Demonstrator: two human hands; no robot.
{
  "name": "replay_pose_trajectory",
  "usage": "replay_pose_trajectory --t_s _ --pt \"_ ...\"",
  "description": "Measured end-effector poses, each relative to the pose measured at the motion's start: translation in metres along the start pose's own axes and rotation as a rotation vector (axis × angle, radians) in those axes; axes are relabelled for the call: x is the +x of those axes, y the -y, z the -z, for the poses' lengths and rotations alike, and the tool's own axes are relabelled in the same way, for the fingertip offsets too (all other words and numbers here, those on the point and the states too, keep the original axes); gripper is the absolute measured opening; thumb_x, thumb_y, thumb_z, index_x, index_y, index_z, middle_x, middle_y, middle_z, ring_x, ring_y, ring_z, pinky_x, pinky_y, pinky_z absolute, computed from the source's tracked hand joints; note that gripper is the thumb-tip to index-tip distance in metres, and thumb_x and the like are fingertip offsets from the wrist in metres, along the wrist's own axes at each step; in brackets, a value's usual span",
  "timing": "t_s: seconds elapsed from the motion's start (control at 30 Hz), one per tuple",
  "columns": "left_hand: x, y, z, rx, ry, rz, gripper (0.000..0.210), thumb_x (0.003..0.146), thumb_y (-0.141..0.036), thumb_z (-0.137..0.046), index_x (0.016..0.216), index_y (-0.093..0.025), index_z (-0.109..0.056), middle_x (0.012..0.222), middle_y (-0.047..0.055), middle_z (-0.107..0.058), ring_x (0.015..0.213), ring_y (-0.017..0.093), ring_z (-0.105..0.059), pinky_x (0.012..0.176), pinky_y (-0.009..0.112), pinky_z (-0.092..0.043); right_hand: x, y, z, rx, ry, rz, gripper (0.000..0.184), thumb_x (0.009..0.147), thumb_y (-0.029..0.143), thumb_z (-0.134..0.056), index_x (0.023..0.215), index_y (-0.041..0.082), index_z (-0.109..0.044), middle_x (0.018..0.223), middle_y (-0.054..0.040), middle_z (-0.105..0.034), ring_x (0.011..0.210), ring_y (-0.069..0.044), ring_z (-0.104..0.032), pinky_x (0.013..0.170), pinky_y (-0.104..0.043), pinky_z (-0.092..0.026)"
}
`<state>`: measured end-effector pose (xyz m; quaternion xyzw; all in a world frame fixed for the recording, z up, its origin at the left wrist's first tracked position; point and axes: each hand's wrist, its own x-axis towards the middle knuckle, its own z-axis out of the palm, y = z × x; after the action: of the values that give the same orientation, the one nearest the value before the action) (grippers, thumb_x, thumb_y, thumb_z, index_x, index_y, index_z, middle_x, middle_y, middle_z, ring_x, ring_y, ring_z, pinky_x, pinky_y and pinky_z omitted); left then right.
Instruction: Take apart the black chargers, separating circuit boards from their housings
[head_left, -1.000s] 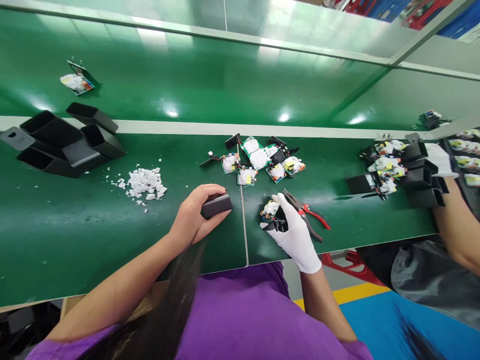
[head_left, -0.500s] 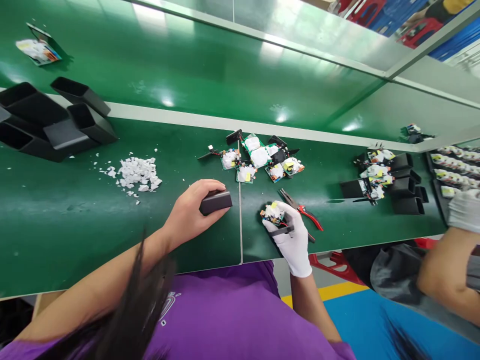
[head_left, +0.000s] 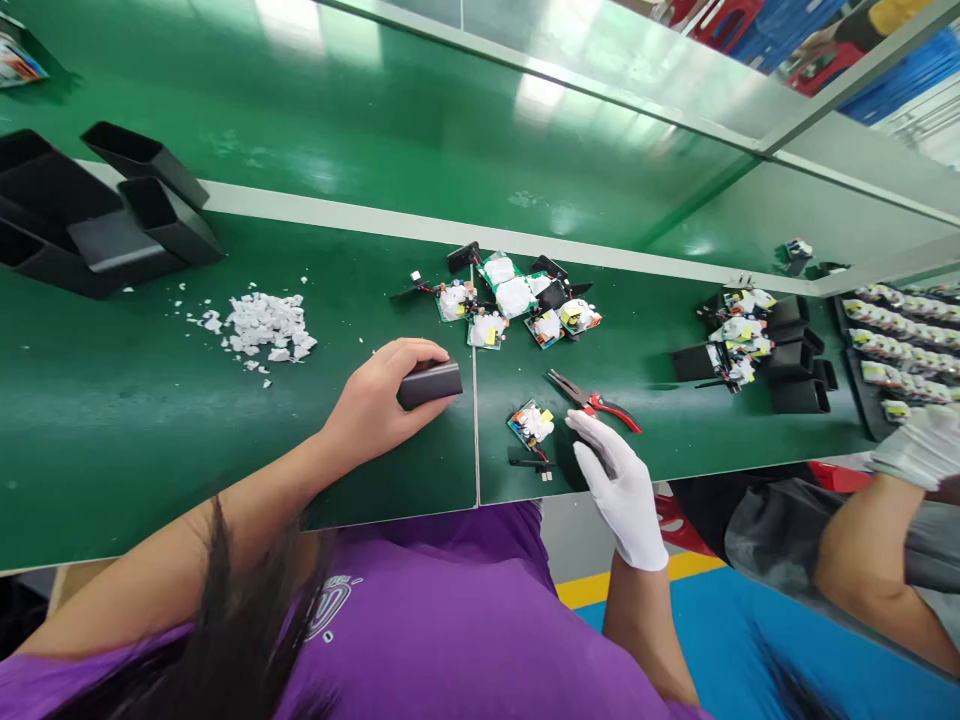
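My bare left hand (head_left: 382, 395) is closed around a black plastic case (head_left: 431, 384), just above the bench left of the seam. My right hand (head_left: 615, 485), in a white glove, is empty with its fingers apart. It is beside the red-handled pliers (head_left: 596, 402), its fingertips close to the handles. Left of this hand a small circuit board (head_left: 531, 425) with white filler lies on the green bench. A thin black piece (head_left: 531, 462) and a white connector on wires lie just below the board.
Several filler-covered boards (head_left: 515, 298) lie in a cluster at the back. White crumbs (head_left: 270, 325) are heaped on the left, near black cases (head_left: 172, 220). More cases (head_left: 799, 370) and boards stand right, before a black tray (head_left: 855, 370). A co-worker's gloved hand (head_left: 919, 445) is at far right.
My right hand has let go of the circuit board, leaving it on the bench, and moved right toward the pliers. My left hand still holds the black case.
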<state>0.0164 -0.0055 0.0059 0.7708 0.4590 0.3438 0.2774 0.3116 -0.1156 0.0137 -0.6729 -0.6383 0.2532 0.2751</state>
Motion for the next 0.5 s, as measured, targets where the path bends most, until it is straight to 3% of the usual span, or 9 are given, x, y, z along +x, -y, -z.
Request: replay_pose_trajectory --t_s 0.13,0.23,0.33,0.5 --pt "0.000 -0.002 0.001 0.049 0.051 0.013 0.022 0.088 -0.033 -0.063 0.108 -0.023 -0.060 0.111 0.004 -0.072 0.105 0.021 -0.068 0.094 0.034 -0.055 0.009 0.022 -0.020 -0.257 0.000 0.038 0.062 0.086 0.048 -0.072 0.140 0.019 -0.059 0.133 -0.0159 -0.069 0.121 -0.035 -0.065 0.102 -0.053 -0.055" --pt "0.002 0.002 0.000 0.111 0.087 0.012 0.023 0.087 -0.032 -0.063 0.108 -0.022 -0.060 0.113 0.005 -0.071 0.107 0.022 -0.066 0.095 0.034 -0.053 0.021 0.032 -0.033 -0.383 0.038 0.136 0.051 0.088 0.034 -0.069 0.135 0.017 -0.063 0.128 -0.0169 -0.070 0.116 -0.037 -0.065 0.098 -0.053 -0.056" --pt "0.005 0.007 -0.002 0.169 0.103 0.002 0.023 0.087 -0.029 -0.063 0.108 -0.021 -0.061 0.114 0.006 -0.069 0.107 0.023 -0.064 0.094 0.036 -0.052 0.030 0.033 -0.034 -0.356 0.137 0.259 0.047 0.089 0.020 -0.062 0.136 0.019 -0.062 0.132 -0.0145 -0.069 0.123 -0.034 -0.062 0.105 -0.053 -0.053" --pt "0.009 0.013 -0.004 0.200 0.127 -0.007 0.026 0.085 -0.027 -0.064 0.110 -0.020 -0.062 0.116 0.008 -0.067 0.108 0.025 -0.059 0.096 0.039 -0.049 0.033 0.028 -0.020 -0.261 0.244 0.339 0.047 0.090 0.021 -0.061 0.138 0.023 -0.059 0.138 -0.0115 -0.066 0.130 -0.029 -0.060 0.111 -0.049 -0.050"
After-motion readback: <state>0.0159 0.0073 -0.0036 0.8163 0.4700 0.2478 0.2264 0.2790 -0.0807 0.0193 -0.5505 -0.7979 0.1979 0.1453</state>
